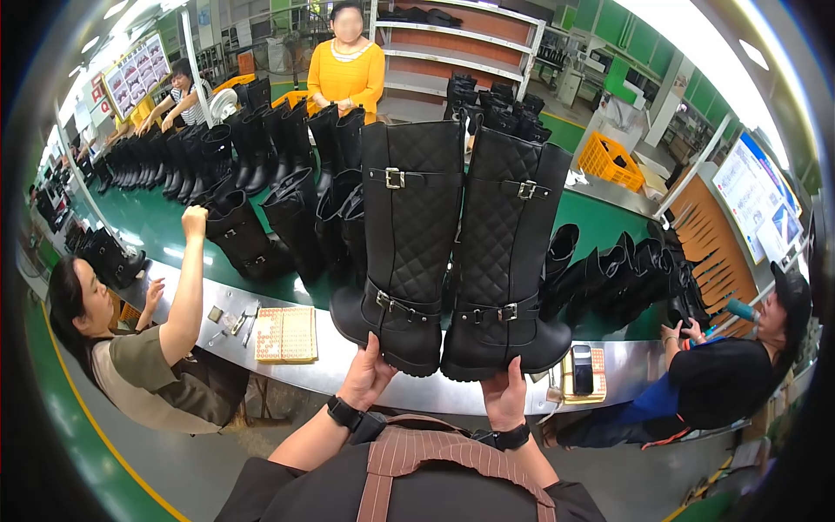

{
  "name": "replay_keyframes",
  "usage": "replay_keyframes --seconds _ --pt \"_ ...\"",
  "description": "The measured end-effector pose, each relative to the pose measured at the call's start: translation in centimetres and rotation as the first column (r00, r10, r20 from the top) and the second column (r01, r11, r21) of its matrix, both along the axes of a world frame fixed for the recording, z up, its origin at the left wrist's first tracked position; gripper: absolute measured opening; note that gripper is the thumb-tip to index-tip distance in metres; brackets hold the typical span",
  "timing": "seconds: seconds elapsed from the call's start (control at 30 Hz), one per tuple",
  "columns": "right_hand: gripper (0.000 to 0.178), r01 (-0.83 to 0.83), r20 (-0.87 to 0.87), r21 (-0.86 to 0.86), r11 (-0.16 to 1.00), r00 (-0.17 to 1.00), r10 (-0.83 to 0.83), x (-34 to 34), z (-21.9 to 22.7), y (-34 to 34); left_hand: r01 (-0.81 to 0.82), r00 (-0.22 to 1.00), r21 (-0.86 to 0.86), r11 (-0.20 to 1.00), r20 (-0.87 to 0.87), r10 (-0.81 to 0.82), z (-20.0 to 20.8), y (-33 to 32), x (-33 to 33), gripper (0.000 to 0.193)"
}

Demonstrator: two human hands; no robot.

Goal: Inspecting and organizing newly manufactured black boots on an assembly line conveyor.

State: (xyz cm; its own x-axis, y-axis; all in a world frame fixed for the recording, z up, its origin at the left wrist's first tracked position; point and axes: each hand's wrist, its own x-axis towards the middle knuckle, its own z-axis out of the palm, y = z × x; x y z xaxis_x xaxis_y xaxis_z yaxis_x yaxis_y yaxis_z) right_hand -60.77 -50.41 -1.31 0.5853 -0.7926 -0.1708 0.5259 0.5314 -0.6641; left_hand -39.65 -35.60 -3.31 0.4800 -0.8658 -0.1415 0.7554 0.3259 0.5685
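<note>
A pair of tall black boots stands upright before me, with quilted shafts, buckled straps at top and ankle, and toes pointing outward. My left hand (369,376) grips the left boot (412,235) by its sole near the heel, thumb up against the side. In the same way my right hand (504,397) holds the right boot (504,244) from below, its thumb on the heel area. The boots' heels are side by side. The fingers under both soles are mostly hidden.
A metal-edged green table (365,326) carries many black boots (239,235). Sticker sheets (286,335) and a phone (583,370) lie along its near edge. Co-workers sit left (148,348) and right (722,357); one in yellow (345,74) stands opposite. An orange crate (609,163) is behind.
</note>
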Motion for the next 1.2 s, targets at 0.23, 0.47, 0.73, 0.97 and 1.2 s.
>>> replay_keyframes --seconds 0.23,0.47,0.73,0.97,1.2 --pt "0.054 -0.037 0.028 -0.037 0.999 0.999 0.038 -0.3 0.0 -0.6 0.061 0.998 -0.049 0.997 0.022 -0.060 1.1 -0.1 0.3 0.067" --pt "0.053 0.021 0.078 -0.062 0.998 0.997 -0.016 -0.5 -0.1 -0.5 0.030 0.999 -0.100 0.995 0.035 -0.027 1.1 -0.8 0.3 0.064" --pt "0.056 0.146 0.201 -0.099 0.984 0.972 -0.124 0.2 -0.8 0.2 -0.161 0.985 -0.020 0.987 0.051 0.162 1.9 -1.3 -1.4 0.054" --pt "0.061 -0.066 0.199 -0.248 0.966 0.973 0.118 -0.9 -1.2 -1.0 0.116 0.992 -0.032 0.993 0.055 -0.114 1.5 -0.6 0.1 0.066" --pt "0.078 -0.335 -0.472 -0.483 0.809 0.878 0.082 0.2 0.6 -3.1 0.291 0.754 -0.533 0.794 -0.384 -0.533 2.6 -2.7 -0.1 0.052"
